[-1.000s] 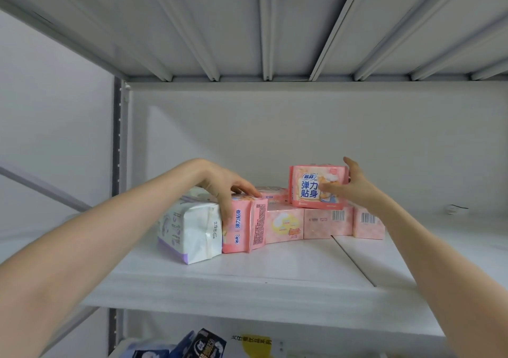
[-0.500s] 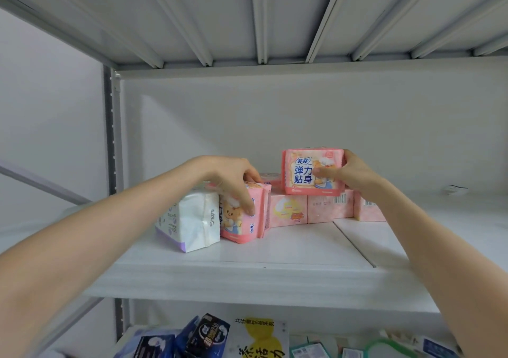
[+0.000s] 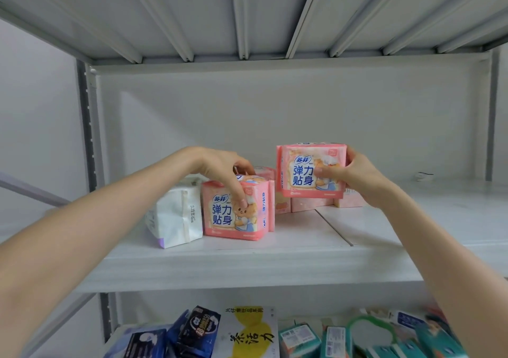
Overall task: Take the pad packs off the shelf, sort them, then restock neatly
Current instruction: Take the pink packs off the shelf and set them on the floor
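Head camera looked at a grey metal shelf (image 3: 247, 261), and we took the white pack (image 3: 176, 214) standing on it as our marker. Just right of the white pack, and seemingly touching its side, stood a pink pack (image 3: 233, 212), upright with its printed front facing us. Our left hand (image 3: 220, 168) gripped that pink pack from above: one finger came down over its front face, and the others curled over its top edge.

Further right of the white pack, and higher than its top, our right hand (image 3: 357, 176) held a second pink pack (image 3: 310, 171) of the same print. The thumb lay across its front and the fingers wrapped around its right side. Beyond the white pack to the right, toward the back wall, a row of pink packs (image 3: 308, 205) sat low on the shelf, partly hidden by the second pink pack. We could not tell whether that pack's lower edge touched the row.

Below the white pack, on the lower level, lay dark blue packs (image 3: 192, 330), a white and yellow pack (image 3: 250, 333) and teal packs (image 3: 330, 338).
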A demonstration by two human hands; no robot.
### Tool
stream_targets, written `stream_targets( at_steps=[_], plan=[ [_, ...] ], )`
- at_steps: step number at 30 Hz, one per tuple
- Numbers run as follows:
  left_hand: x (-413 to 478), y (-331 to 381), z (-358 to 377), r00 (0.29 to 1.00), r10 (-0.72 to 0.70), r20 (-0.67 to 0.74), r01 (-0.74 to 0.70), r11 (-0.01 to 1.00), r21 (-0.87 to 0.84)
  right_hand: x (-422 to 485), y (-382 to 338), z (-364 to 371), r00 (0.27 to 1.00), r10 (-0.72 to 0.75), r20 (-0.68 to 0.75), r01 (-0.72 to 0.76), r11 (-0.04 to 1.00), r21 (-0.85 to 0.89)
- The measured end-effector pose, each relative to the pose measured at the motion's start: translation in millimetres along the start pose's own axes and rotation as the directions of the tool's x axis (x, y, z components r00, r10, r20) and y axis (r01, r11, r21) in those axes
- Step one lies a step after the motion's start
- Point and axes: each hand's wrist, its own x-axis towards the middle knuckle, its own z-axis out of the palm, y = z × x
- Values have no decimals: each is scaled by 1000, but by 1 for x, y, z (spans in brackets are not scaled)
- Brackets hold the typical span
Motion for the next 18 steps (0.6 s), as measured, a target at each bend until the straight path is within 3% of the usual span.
stream_targets(
  at_steps=[10, 18],
  plan=[
    [-40, 38, 4, 976, 138, -170, -139, 990, 8, -75, -20, -16, 988, -63, -138, 71, 996, 58],
    [-99, 71, 23, 976, 106, -192, -114, 993, -31, -139, -26, -28, 978, -48, -204, 61, 996, 58]
  ],
)
